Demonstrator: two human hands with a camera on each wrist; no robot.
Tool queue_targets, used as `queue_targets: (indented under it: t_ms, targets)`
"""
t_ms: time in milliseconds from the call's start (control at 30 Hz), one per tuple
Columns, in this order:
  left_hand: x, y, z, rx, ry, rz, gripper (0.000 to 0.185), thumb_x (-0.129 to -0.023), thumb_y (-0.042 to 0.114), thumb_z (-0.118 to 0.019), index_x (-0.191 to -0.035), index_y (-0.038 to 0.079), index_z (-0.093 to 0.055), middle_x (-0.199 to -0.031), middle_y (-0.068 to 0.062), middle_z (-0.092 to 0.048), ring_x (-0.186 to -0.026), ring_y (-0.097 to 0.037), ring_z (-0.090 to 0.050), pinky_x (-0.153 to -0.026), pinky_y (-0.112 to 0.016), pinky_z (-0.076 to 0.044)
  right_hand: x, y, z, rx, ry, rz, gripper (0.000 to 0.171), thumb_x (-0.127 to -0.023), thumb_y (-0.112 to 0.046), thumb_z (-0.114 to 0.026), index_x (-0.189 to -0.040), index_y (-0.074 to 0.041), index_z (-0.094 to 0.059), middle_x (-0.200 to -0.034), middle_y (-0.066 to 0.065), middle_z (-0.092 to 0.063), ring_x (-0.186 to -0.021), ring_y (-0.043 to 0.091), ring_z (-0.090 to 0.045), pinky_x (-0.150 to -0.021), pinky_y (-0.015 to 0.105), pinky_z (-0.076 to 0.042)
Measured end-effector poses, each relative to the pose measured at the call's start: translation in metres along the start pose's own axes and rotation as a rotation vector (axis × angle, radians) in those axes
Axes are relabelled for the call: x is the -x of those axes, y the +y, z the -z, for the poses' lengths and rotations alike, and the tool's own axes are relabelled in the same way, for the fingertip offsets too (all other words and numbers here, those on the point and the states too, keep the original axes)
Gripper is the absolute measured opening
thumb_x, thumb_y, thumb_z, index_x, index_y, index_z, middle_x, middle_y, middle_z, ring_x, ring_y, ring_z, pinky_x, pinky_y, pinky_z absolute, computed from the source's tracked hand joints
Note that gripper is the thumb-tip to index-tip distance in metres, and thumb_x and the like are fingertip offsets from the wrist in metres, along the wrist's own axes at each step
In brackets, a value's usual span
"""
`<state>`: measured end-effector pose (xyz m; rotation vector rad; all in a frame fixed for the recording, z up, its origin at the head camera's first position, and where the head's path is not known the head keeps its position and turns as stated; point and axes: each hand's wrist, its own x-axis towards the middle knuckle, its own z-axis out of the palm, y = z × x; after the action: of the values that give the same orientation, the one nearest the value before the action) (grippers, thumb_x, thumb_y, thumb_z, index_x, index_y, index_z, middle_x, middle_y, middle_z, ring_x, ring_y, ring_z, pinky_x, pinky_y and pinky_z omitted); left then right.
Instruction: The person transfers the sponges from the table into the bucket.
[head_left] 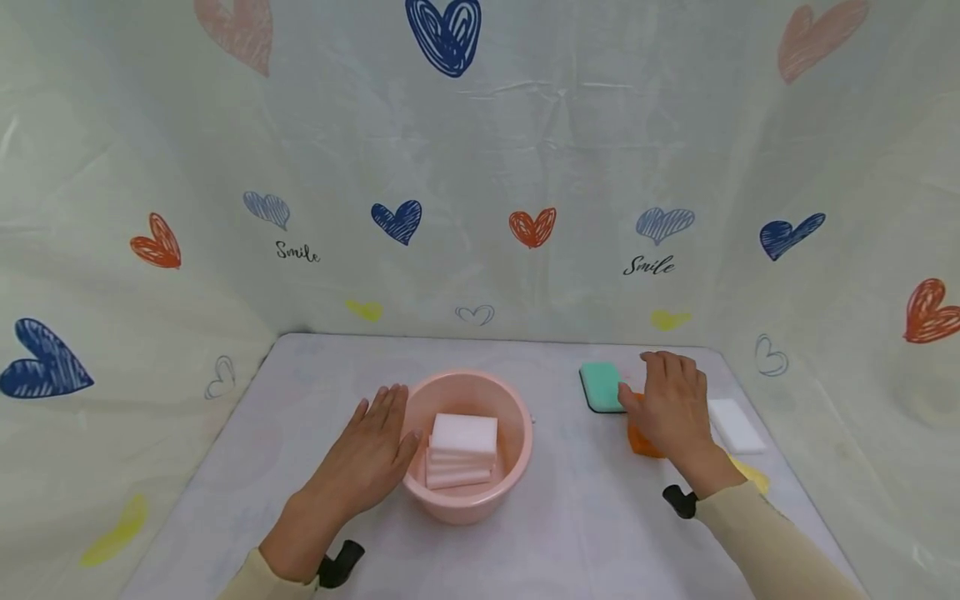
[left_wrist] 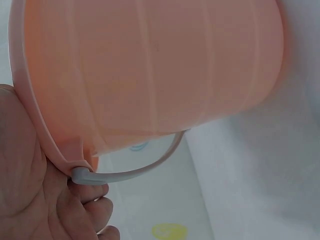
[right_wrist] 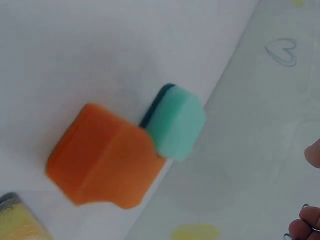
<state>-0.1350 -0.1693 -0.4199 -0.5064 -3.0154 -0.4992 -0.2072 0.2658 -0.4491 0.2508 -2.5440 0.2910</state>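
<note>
A pink bucket (head_left: 468, 508) stands mid-table with several white sponges (head_left: 465, 434) stacked inside. My left hand (head_left: 365, 462) rests against its left rim with fingers extended; in the left wrist view the palm lies along the rim (left_wrist: 30, 100) beside the grey handle (left_wrist: 135, 172). Over on the right, my right hand (head_left: 671, 408) hovers above an orange sponge (right_wrist: 107, 157), holding nothing, with thumb apart from the fingers. A teal sponge (head_left: 602, 387) with a dark underside lies just beyond the orange one. The right hand partly hides the orange sponge in the head view.
To the right of the right hand lie a white sponge (head_left: 737, 426) and a yellow sponge (head_left: 752, 473), partly behind the wrist. A heart-printed sheet (head_left: 487, 150) rises behind and beside the white table (head_left: 585, 508). Both wrists wear black straps.
</note>
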Motion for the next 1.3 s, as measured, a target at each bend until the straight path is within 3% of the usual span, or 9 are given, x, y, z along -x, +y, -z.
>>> queue_targets:
  t_ms: [267, 433, 633, 867, 1300]
  targets:
    - [0.002, 0.0, 0.002, 0.016, -0.015, 0.001, 0.068, -0.113, 0.035, -0.045, -0.161, -0.01, -0.029, -0.168, -0.028, -0.032, -0.159, -0.045, -0.026, -0.129, -0.062, -0.022, 0.018, 0.046, 0.004, 0.071, -0.103, -0.144, 0.064, -0.091, -0.025, -0.075, -0.135, 0.015, -0.05, -0.13, 0.037, -0.05, -0.121, 0.056, -0.04, -0.097, 0.07, -0.037]
    - [0.002, 0.001, 0.002, 0.018, -0.023, 0.01, 0.068, -0.113, 0.036, -0.045, -0.162, -0.01, -0.029, -0.169, -0.028, -0.031, -0.159, -0.045, -0.025, -0.129, -0.062, -0.022, 0.029, 0.076, 0.006, 0.106, -0.171, -0.218, 0.067, -0.094, -0.025, -0.073, -0.135, 0.019, -0.045, -0.13, 0.042, -0.047, -0.117, 0.059, -0.038, -0.094, 0.073, -0.036]
    - [0.001, 0.001, 0.002, 0.009, -0.027, 0.014, 0.069, -0.113, 0.036, -0.045, -0.162, -0.01, -0.028, -0.169, -0.028, -0.031, -0.159, -0.044, -0.025, -0.129, -0.062, -0.022, 0.045, 0.111, 0.006, 0.143, -0.235, -0.288, 0.061, -0.094, -0.027, -0.072, -0.12, 0.021, -0.046, -0.119, 0.044, -0.045, -0.105, 0.058, -0.037, -0.083, 0.07, -0.036]
    - [0.002, 0.002, 0.004, -0.01, -0.048, 0.024, 0.069, -0.113, 0.036, -0.045, -0.163, -0.009, -0.026, -0.17, -0.027, -0.03, -0.16, -0.044, -0.023, -0.129, -0.062, -0.021, 0.061, 0.136, 0.01, 0.177, -0.335, -0.363, 0.058, -0.093, -0.031, -0.074, -0.099, 0.02, -0.045, -0.094, 0.038, -0.045, -0.091, 0.055, -0.039, -0.072, 0.066, -0.036]
    - [0.001, 0.004, 0.006, -0.004, -0.055, 0.029, 0.07, -0.113, 0.035, -0.045, -0.162, -0.01, -0.026, -0.169, -0.028, -0.029, -0.16, -0.044, -0.023, -0.129, -0.062, -0.02, 0.078, 0.165, 0.006, 0.209, -0.449, -0.439, 0.063, -0.092, -0.038, -0.074, -0.093, 0.02, -0.046, -0.086, 0.036, -0.046, -0.086, 0.053, -0.044, -0.068, 0.062, -0.039]
